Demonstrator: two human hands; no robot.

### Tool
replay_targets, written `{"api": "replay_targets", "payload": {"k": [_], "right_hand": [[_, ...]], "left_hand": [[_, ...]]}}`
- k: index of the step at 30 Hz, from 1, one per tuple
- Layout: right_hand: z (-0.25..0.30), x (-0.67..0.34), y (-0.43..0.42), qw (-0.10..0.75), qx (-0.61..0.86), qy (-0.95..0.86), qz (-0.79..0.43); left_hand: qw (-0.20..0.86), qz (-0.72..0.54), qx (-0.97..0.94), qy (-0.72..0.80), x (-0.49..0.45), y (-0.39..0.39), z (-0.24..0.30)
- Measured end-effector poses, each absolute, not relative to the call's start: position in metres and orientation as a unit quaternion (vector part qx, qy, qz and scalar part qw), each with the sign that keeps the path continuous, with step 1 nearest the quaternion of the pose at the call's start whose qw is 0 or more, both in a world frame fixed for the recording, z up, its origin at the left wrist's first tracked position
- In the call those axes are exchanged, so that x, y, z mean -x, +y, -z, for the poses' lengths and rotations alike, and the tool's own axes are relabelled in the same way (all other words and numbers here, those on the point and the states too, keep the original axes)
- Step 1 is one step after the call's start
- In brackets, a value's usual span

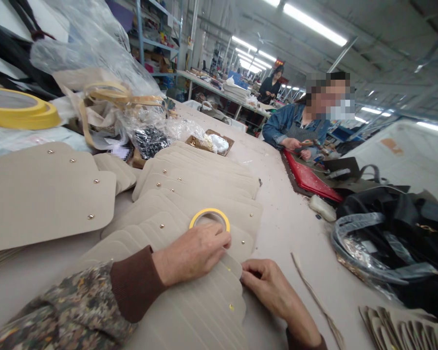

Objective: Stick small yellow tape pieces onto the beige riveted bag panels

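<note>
My left hand (195,253) is closed on a roll of yellow tape (211,212), which stands up behind the fingers and hides their tips. Below it, beige panels (190,296) with rounded corners lie fanned out in overlapping layers. My right hand (268,287) pinches the right edge of the upper panel between thumb and forefinger. Small yellow marks (231,307) show on the panels near that edge. More beige panels (204,170), some with gold-coloured studs, spread out beyond my hands.
At left lie a studded panel (44,194) and large yellow tape rolls (22,112). A small box (219,141) stands ahead. A cord (316,296) and black bags (397,233) are on the right. Across the table a person (302,126) works beside a red board (308,177).
</note>
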State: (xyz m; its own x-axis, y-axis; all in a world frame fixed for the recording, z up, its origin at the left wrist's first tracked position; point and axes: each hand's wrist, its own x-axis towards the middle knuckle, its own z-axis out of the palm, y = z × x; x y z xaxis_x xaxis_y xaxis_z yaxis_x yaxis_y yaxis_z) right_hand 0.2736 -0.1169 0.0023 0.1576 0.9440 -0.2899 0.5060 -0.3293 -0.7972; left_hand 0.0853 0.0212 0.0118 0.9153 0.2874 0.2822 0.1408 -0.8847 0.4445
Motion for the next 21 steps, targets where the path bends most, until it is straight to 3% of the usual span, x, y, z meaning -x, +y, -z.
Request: {"api": "replay_targets", "payload": {"k": [2, 6, 8, 14, 21], "right_hand": [[-0.004, -0.275, -0.117, 0.3, 0.71, -0.495, -0.401], [0.001, -0.272, -0.113, 0.443, 0.742, -0.44, -0.245], [0.003, -0.268, -0.112, 0.475, 0.721, -0.467, -0.19], [-0.002, -0.249, -0.108, 0.454, 0.622, -0.637, -0.046], [-0.006, -0.239, -0.103, 0.41, 0.597, -0.687, 0.062]], "left_hand": [[0.219, -0.206, -0.947, 0.112, -0.086, 0.021, -0.009], [0.235, -0.28, -0.926, 0.097, -0.089, 0.02, -0.006], [0.242, -0.294, -0.921, 0.083, -0.09, 0.019, -0.004], [0.239, -0.327, -0.912, 0.065, -0.088, 0.013, 0.001], [0.247, -0.279, -0.926, 0.057, -0.09, 0.008, 0.0]]}}
